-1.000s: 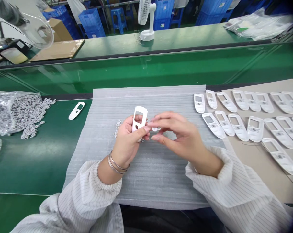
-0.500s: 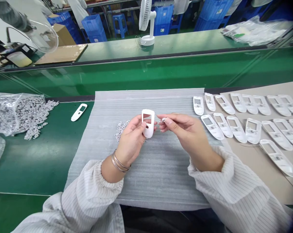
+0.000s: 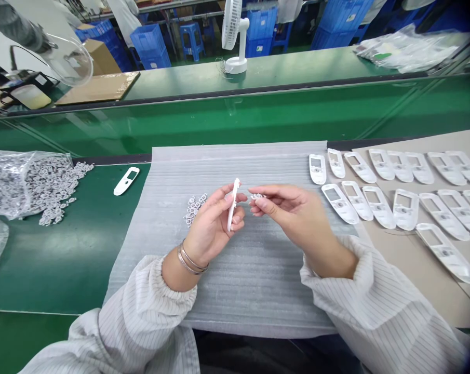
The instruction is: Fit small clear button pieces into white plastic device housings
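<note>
My left hand point(image 3: 211, 228) grips a white plastic device cover point(image 3: 233, 205), held on edge so that only its thin side shows. Just to the right, my right hand point(image 3: 293, 210) pinches a small grey-white ring-like part point(image 3: 257, 196) between thumb and fingertips, a short gap from the cover. A small pile of similar parts point(image 3: 195, 208) lies on the grey foam sheet point(image 3: 250, 291), beyond my left wrist. Rows of white covers with window openings point(image 3: 378, 206) rest at the right.
A plastic bag point(image 3: 9, 182) spills many small ring-like parts point(image 3: 59, 182) at the left. One white cover point(image 3: 126, 181) lies alone on the green table point(image 3: 63, 259). A green ledge point(image 3: 180, 78) behind carries a white fan point(image 3: 237, 41), cardboard point(image 3: 98, 87) and plastic bags point(image 3: 410, 49).
My left hand has turned the cover from face-on to edge-on. My right hand, with the small part still pinched, has shifted slightly; the part shows more clearly.
</note>
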{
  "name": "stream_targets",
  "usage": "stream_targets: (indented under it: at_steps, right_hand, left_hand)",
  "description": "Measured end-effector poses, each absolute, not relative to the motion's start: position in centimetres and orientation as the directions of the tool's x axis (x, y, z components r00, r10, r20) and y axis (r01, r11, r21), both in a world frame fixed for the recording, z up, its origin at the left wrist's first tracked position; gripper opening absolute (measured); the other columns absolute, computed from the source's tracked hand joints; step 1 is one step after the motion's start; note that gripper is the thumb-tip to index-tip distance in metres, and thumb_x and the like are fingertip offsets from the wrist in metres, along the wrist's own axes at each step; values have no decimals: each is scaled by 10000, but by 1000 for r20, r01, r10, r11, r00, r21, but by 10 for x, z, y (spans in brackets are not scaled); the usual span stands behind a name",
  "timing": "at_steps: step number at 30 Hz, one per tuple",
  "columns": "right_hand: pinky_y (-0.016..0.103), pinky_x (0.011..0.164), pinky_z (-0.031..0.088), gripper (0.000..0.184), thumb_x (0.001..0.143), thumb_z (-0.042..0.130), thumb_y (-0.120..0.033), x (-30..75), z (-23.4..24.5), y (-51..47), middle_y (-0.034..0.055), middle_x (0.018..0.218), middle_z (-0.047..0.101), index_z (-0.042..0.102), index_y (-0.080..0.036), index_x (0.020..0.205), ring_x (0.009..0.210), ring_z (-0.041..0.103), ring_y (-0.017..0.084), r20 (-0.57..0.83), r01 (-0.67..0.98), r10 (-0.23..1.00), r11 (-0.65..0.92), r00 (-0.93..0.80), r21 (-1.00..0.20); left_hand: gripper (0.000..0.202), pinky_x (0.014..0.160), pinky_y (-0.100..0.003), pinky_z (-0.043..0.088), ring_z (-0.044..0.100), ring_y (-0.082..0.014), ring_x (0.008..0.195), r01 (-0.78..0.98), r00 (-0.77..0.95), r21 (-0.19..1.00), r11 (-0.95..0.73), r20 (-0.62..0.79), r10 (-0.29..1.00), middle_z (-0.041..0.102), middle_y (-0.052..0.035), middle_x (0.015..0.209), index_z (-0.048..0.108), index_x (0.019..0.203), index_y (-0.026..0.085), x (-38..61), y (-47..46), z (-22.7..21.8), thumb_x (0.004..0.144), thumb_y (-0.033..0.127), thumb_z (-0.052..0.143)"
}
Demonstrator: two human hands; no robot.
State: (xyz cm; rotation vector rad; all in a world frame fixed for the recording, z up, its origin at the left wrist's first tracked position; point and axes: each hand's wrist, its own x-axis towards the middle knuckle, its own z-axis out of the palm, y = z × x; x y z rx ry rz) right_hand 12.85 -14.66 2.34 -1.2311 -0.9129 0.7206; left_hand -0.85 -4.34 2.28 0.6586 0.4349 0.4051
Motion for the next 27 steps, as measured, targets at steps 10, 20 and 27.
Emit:
stream_targets:
  at_steps: [10,20,27]
  right_hand:
    - [184,771,587,238,889,706,-91,123,27,-150,6,987,749,756,-205,1092,879,698,109,500,588,794,231,347,-775]
    - [335,816,579,146,889,732,-154,122,27,-150,17,967,746,751,-233,1010,885,696,190,568,720,755,190,327,-667]
    - [337,771,543,95,878,734,-235,121,14,-147,63,948,637,778,-241,962,883,627,193,559,757,749,120,356,-643]
  left_hand:
    - [300,489,-121,464,553,-64,632,-128,865,534,836,-353,358,564,-47,860,646,1054,117,-9,-42,22,1004,338,449]
    - [327,684,-231,513,608,-156,869,-142,758,762,631,-326,565,663,-83,1072,684,1148,200,-7,-48,12,967,424,529]
    - [351,759,-251,540,644,-172,953,-135,762,815,564,-278,584,683,-72,1138,690,1143,211,-6,-52,12,897,459,650]
